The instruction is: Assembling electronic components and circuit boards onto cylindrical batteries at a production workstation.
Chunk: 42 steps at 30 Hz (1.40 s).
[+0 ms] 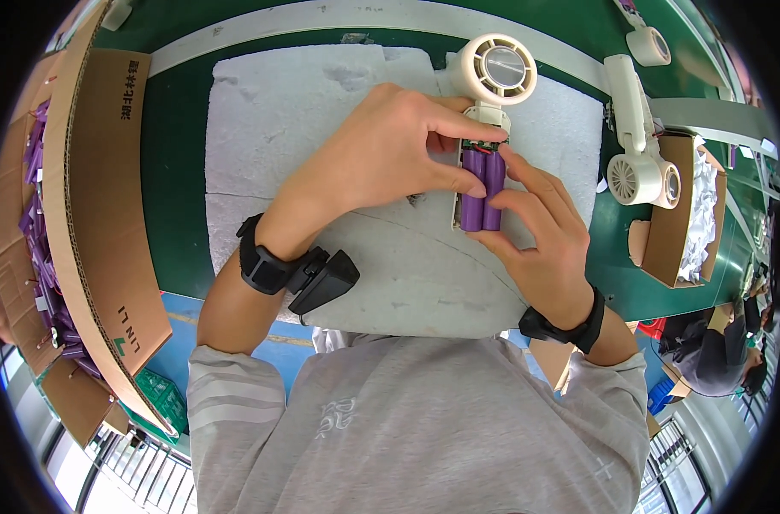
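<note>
A cream handheld fan (pixel 468 70) lies on the foam pad with its round head pointing away from me and its handle open. Two purple battery cells (pixel 483 193) lie side by side in the handle, below a small green circuit board with a red wire. My left hand (pixel 388 146) grips the fan's handle from the left, fingers across the circuit board end and thumb on the left cell. From the right, my right hand (pixel 548 231) presses its fingertips along the right cell and its lower end. The fingers hide part of the handle.
A worn white foam pad (pixel 304 111) covers much of the green table. At left stands a cardboard box (pixel 107 188) with many purple battery cells (pixel 39 231). More cream fans (pixel 634 128) lie at right, beside a box of white pieces (pixel 701 214). Another person (pixel 720 351) is at far right.
</note>
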### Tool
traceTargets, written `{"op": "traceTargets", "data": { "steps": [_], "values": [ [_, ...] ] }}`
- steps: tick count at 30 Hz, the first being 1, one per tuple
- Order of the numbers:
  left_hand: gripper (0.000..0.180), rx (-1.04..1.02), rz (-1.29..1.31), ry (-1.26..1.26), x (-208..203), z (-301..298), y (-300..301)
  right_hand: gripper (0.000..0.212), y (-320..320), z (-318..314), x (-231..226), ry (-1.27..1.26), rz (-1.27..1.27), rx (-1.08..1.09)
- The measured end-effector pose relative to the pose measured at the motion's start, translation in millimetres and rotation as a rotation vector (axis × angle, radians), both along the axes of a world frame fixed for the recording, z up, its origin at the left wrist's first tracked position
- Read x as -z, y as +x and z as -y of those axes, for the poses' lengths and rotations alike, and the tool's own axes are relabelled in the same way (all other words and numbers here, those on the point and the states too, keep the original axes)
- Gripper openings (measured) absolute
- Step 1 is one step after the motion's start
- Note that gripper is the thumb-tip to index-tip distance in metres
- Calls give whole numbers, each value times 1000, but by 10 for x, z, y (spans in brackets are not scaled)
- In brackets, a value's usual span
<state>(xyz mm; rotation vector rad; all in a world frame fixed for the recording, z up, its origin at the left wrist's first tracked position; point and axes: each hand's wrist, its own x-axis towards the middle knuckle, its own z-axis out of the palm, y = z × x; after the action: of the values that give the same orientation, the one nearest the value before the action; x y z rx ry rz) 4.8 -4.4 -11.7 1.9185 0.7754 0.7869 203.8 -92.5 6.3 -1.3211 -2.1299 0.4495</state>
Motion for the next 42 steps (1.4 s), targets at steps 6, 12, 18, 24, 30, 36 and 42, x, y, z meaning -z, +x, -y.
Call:
{"op": "traceTargets", "data": {
  "steps": [6, 12, 18, 24, 30, 36, 42],
  "values": [
    [43, -13, -23, -34, -6, 18, 6, 42, -43, -30, -38, -182, -89, 67],
    [44, -26, -64, -79, -31, -7, 37, 44, -114, -148, -132, -308, -126, 149],
    [45, -35, -42, -175, -24, -6, 41, 62, 9, -125, -50, -203, -64, 18],
    [46, 13, 25, -118, -51, 21, -11, 73, -24, -27, -44, -120, 51, -38],
    [55, -246, 141, 109, 28, 58, 81, 63, 50, -455, -82, 55, 188, -23],
    [48, -482, 130, 141, 10, -65, -75, 51, -436, -1274, -379, 206, 168, 154],
    [37, -792, 302, 160, -84, -138, -125, 48, -1110, -2340, -415, 158, 198, -117]
  ]
}}
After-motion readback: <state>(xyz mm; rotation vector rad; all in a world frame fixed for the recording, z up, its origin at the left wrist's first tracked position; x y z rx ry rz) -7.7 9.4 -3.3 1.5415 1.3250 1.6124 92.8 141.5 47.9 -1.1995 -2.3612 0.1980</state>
